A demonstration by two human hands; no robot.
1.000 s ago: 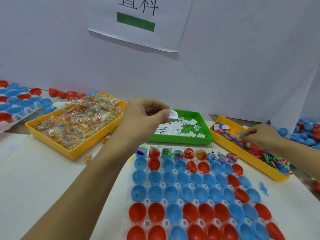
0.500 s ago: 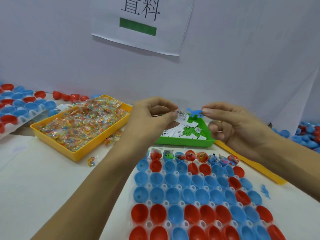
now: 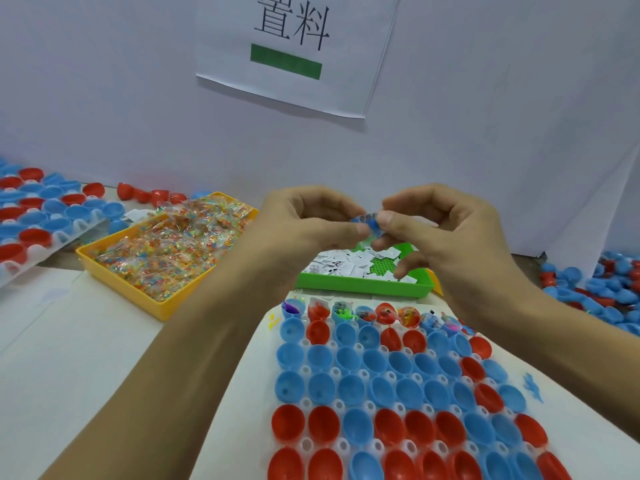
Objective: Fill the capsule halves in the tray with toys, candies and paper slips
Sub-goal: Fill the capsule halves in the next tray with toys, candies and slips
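A white tray (image 3: pixel 304 341) of red and blue capsule halves lies in front of me; only its far row holds toys and slips. Above it my left hand (image 3: pixel 304 223) and my right hand (image 3: pixel 446 230) meet fingertip to fingertip. Between them they pinch a small blue toy (image 3: pixel 367 224) together with a printed paper slip (image 3: pixel 363 216). A green tray of paper slips (image 3: pixel 363 289) sits just behind the capsule tray, partly hidden by my hands. The yellow tray of candy packets (image 3: pixel 152 296) stands to the left.
Another tray of capsule halves (image 3: pixel 38 216) lies at the far left, with loose red halves (image 3: pixel 145 194) behind the candy tray. A heap of loose halves (image 3: pixel 602 289) lies at the right. One blue toy (image 3: pixel 531 384) lies on the table right of the tray. A white wall with a paper sign (image 3: pixel 294 46) stands behind.
My right hand left the toy tray on the right with a blue toy and came to my left hand. Both hands now hold the toy and slip together.
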